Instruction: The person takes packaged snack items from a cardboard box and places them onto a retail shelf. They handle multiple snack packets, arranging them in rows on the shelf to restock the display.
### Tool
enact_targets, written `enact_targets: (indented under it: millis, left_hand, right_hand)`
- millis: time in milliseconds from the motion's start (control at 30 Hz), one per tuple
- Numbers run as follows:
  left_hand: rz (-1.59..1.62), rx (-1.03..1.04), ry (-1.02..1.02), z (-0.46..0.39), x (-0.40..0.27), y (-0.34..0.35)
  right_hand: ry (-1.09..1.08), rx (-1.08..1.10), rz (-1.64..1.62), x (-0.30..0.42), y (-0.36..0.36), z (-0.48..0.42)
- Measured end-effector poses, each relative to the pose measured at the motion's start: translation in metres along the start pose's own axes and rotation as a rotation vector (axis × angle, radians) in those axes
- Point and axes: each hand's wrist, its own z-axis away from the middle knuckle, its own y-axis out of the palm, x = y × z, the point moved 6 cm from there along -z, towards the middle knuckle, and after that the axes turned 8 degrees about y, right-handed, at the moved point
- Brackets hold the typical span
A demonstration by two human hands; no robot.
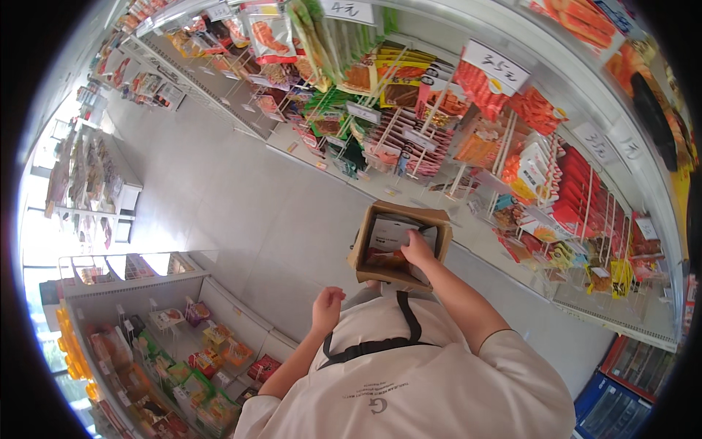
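Observation:
An open cardboard box (363, 241) stands in front of me, with flat packets (390, 230) inside, one pale with dark print and some reddish. My right hand (418, 249) reaches over the box opening, its fingers at the edge of the pale packet; whether they grip it is unclear. To the left of the box, my left hand (329, 304) is raised near my waist, fingers loosely curled, touching nothing visible. Beyond the box hang packaged snacks (439, 99) on wire hooks.
A long white shelf unit (340, 178) with hanging snack packets runs along the far and right side. Another shelf unit (241, 307) with packets stands at lower left. Grey tiled floor (236, 192) lies between them. Blue and red crates (614, 406) are at lower right.

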Motion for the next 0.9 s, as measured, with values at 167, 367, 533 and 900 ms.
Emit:
enact_targets:
  millis: [167, 367, 533, 900]
  left_hand:
    - [-0.087, 0.07, 0.005, 0.01, -0.012, -0.016]
    - [-0.086, 0.011, 0.062, -0.007, -0.026, -0.036]
    - [-0.062, 0.113, 0.106, -0.028, -0.043, -0.01]
    - [-0.497, 0.232, 0.839, -0.098, -0.191, 0.083]
  right_hand:
    - [0.149, 0.098, 0.098, 0.002, 0.005, -0.029]
    - [0.029, 0.011, 0.261, -0.008, 0.008, -0.029]
    - [-0.114, 0.014, 0.225, 0.041, -0.021, 0.023]
    - [-0.466, -0.224, -0.082, 0.146, -0.177, 0.16]
